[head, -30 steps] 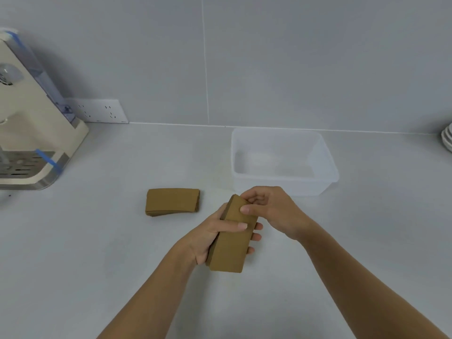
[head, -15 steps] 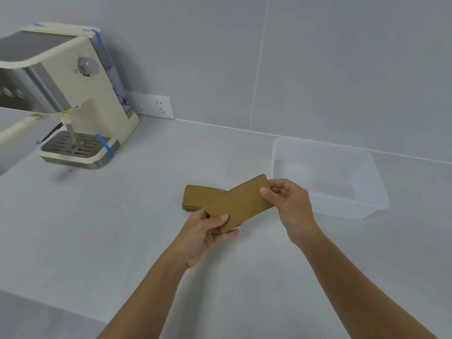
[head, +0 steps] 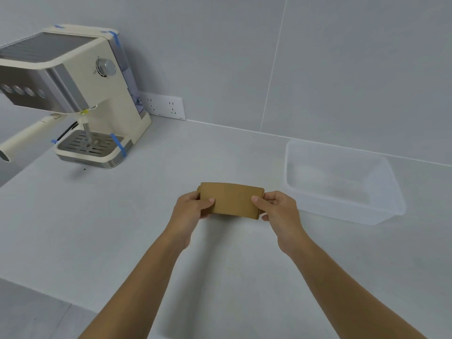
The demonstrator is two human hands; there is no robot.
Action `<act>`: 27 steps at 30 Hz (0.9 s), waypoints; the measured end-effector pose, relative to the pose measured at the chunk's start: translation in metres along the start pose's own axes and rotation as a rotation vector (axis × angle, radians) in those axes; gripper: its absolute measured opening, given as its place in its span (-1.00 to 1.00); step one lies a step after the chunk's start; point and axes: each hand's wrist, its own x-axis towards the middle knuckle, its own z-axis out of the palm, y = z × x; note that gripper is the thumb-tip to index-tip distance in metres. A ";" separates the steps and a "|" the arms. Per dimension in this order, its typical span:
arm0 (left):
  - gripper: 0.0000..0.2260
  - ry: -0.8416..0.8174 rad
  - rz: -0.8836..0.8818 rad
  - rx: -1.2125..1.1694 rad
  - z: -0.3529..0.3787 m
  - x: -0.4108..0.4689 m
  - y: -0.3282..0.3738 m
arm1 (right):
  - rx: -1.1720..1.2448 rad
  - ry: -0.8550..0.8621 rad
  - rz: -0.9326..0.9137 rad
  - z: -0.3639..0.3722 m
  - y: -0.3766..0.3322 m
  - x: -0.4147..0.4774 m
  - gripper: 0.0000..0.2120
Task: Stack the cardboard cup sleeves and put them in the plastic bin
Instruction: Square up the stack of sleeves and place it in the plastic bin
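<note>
- No readable text, brand, number or sign is found anywhere in the head view.
- Small marks are seen around the dial (head: pixel 106 67) on the side of the coffee machine (head: pixel 73 94), but they are too small to be read.
- Nothing is printed on the visible face of the cardboard cup sleeves (head: pixel 232 200).
- No label is seen on the plastic bin (head: pixel 342 209).
</note>
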 end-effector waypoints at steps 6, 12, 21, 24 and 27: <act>-0.95 0.085 -0.011 0.219 -0.004 0.026 0.021 | -0.048 0.005 0.069 0.011 -0.003 0.016 -0.84; -0.94 0.121 -0.071 0.339 -0.008 0.049 0.028 | -0.056 -0.018 0.139 0.021 -0.003 0.033 -0.82; -0.84 0.094 -0.155 0.398 -0.011 0.066 0.002 | -0.139 -0.012 0.200 0.024 0.013 0.049 -0.76; -0.85 0.120 -0.155 0.403 -0.010 0.068 0.001 | -0.174 -0.041 0.208 0.027 0.017 0.052 -0.76; -0.86 0.132 -0.147 0.432 -0.010 0.072 0.003 | -0.206 -0.058 0.219 0.027 0.019 0.055 -0.78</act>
